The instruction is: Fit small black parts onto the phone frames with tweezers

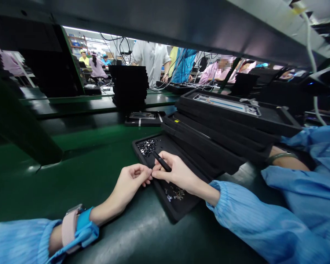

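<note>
Over the near-left edge of a black tray (pixel 176 216), my two hands meet at the fingertips. My right hand (pixel 173 170) is closed round a black pen-like tool (pixel 162 161), its tip pointing up and left. The thumb and fingers of my left hand (pixel 134 176) are pinched together; whatever is between them is too small to make out. In the tray's far end lies a pile of small black and silver parts (pixel 147 147). Small metallic parts (pixel 178 193) are scattered in its near end, under my right wrist.
Stacked black trays (pixel 209 143) rise right behind the tray, the top one holding a long metal frame (pixel 227 104). A smaller tray (pixel 159 123) and a dark stack (pixel 130 86) stand farther back. A green post (pixel 22 124) is left. A person's blue sleeve (pixel 305 176) is right.
</note>
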A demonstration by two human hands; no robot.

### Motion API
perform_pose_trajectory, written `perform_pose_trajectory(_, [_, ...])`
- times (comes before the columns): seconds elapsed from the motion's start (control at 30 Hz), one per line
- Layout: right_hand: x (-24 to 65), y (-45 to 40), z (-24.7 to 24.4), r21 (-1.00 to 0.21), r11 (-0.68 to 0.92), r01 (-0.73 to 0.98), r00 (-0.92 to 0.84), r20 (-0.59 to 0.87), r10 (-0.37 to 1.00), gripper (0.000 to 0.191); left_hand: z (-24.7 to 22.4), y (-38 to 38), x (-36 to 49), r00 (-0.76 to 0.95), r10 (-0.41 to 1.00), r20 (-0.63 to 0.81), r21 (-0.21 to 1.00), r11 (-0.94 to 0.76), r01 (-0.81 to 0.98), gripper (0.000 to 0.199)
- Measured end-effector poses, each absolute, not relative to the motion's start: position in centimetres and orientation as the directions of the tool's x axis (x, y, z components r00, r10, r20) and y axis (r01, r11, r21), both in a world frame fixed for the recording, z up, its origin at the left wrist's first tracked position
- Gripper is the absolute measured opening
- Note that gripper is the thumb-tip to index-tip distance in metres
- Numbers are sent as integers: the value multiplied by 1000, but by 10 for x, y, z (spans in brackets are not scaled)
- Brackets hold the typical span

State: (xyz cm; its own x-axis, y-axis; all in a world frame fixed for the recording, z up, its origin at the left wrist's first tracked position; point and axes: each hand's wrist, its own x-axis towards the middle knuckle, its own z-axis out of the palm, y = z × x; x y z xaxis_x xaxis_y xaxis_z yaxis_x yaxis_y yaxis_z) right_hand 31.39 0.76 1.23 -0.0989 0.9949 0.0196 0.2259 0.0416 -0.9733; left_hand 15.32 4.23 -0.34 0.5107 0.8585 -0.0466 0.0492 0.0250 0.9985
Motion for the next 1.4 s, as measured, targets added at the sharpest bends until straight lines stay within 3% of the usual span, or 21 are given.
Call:
perform_pose_trajectory(0.57, [312, 8, 12, -971, 76, 225, -48, 66, 997, 18, -3, 41, 152, 540, 841, -35, 999, 10, 49, 29])
perform_pose_trajectory(0.73, [314, 8, 14, -940, 138, 312, -63, 124, 990, 13, 0, 41, 152, 557, 830, -36, 999, 10, 50, 30])
perform_pose_trajectory(0.83, [315, 7, 16, -822, 297, 486, -102, 284, 953, 4, 1, 41, 152, 517, 854, -60, 998, 58, 21, 30])
perform_pose_trajectory(0.93, [316, 4, 14, -606, 523, 600, -257, 473, 843, 11, 1, 42, 152, 501, 860, -93, 994, 110, -5, 29])
perform_pose_trajectory(1.0, [318, 3, 11, -457, 615, 643, -366, 522, 771, 17, 0, 42, 152, 515, 852, -96, 992, 123, -19, 28])
perform_pose_trajectory(1.2, [319, -1, 7, -61, 650, 757, -537, 508, 674, 20, 0, 41, 153, 569, 814, -117, 988, 153, -16, 27])
perform_pose_trajectory(1.4, [314, -3, 10, 40, 670, 741, -580, 542, 608, 16, 1, 42, 151, 586, 807, -72, 995, 98, -12, 23])
